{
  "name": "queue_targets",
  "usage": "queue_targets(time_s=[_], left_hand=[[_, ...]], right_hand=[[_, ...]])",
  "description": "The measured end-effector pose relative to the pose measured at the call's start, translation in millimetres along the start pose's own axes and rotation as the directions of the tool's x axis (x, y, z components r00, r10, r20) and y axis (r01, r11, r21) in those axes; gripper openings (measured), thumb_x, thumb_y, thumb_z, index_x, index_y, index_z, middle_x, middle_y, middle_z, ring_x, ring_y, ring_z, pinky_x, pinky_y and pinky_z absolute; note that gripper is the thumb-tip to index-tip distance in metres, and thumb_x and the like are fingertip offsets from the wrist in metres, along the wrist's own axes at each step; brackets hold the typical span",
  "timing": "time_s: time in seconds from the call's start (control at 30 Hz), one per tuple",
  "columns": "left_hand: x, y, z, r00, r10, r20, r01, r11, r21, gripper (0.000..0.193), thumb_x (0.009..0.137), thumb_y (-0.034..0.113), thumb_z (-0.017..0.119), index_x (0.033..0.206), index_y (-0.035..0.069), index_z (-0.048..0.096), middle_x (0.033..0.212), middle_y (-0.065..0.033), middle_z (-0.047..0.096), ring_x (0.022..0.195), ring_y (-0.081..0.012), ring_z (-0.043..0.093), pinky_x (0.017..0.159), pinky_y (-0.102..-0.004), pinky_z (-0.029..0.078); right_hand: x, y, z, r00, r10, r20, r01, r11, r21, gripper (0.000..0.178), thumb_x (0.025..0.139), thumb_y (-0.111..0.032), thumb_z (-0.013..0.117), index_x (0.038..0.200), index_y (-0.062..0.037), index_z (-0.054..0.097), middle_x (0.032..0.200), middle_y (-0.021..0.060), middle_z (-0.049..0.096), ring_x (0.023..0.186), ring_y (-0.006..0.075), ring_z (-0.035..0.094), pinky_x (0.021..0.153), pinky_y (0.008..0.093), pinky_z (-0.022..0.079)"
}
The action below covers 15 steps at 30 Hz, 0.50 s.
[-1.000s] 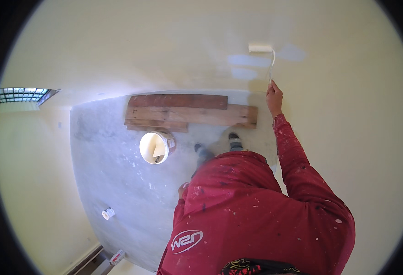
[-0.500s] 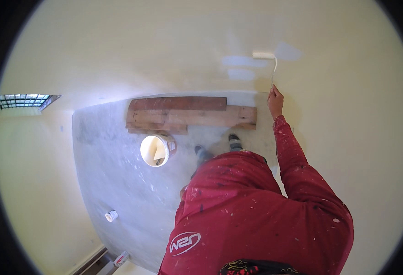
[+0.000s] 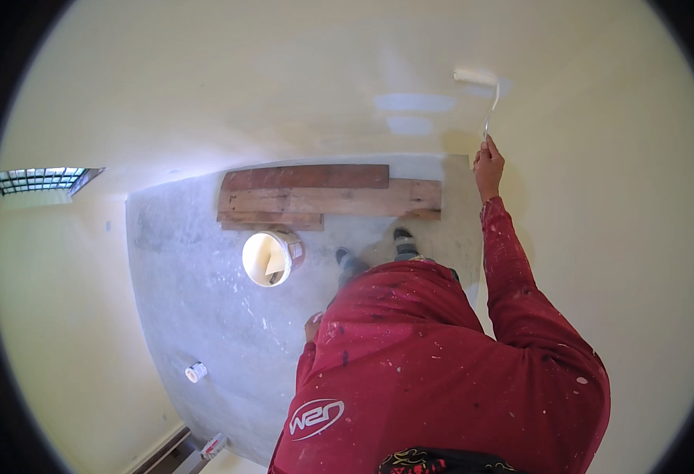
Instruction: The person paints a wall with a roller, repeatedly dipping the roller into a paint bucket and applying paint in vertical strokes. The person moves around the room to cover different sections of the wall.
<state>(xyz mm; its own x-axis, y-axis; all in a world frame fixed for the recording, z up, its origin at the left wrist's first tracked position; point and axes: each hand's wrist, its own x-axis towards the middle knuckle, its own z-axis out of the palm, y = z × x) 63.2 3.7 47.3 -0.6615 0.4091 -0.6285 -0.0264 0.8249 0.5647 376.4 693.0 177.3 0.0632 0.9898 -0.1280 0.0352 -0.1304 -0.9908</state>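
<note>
- Because the head view looks down past the body, the bare right hand (image 3: 489,170) shows on the right, fingers curled round the grip of a white-sleeved, wire-framed paint roller (image 3: 475,77).
- Roller sleeve is at the cream-coloured wall (image 3: 283,95), right of two pale bluish patches (image 3: 415,102); actual contact cannot be confirmed.
- Hold is at the roller's near end, probably for reach and to keep fingers off the sleeve.
- Bare left hand (image 3: 313,325): low beside the red, paint-spotted sweatshirt (image 3: 441,355), partly hidden; finger spread and contents cannot be told.
- Round white plastic bucket (image 3: 253,257): on the grey floor (image 3: 205,292), left of the feet (image 3: 404,243), presumably near for access yet clear of them.
- Flat brown wooden planks (image 3: 307,199) lie beyond the bucket, towards the wall; reason not evident.
</note>
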Motion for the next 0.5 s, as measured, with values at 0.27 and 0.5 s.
queue_targets(time_s=[0.27,0.5], left_hand=[[-7.3,43.6,0.1,0.992,-0.073,0.101,0.077,0.996,-0.037,0.041,0.097,0.028,0.074,0.127,0.000,0.075,0.119,-0.0172,0.079,0.112,-0.0243,0.074,0.094,-0.0363,0.058],[1.5,-2.9,-9.1,0.996,0.085,0.029,-0.088,0.981,0.174,0.043,0.098,0.035,0.071,0.126,0.002,0.076,0.120,-0.0193,0.078,0.114,-0.0314,0.074,0.097,-0.0417,0.058]], right_hand=[[19.2,43.6,-31.7,0.998,0.030,0.047,-0.017,0.968,-0.250,0.040,0.111,-0.019,0.056,0.146,-0.0014,0.063,0.071,-0.0039,0.052,0.056,0.0054,0.046,0.049,0.0255,0.040],[1.9,-45.5,-23.6,0.998,-0.034,0.061,0.035,0.999,-0.021,0.040,0.113,-0.018,0.053,0.149,-0.0034,0.062,0.072,-0.0044,0.052,0.055,0.0048,0.043,0.049,0.0235,0.039]])
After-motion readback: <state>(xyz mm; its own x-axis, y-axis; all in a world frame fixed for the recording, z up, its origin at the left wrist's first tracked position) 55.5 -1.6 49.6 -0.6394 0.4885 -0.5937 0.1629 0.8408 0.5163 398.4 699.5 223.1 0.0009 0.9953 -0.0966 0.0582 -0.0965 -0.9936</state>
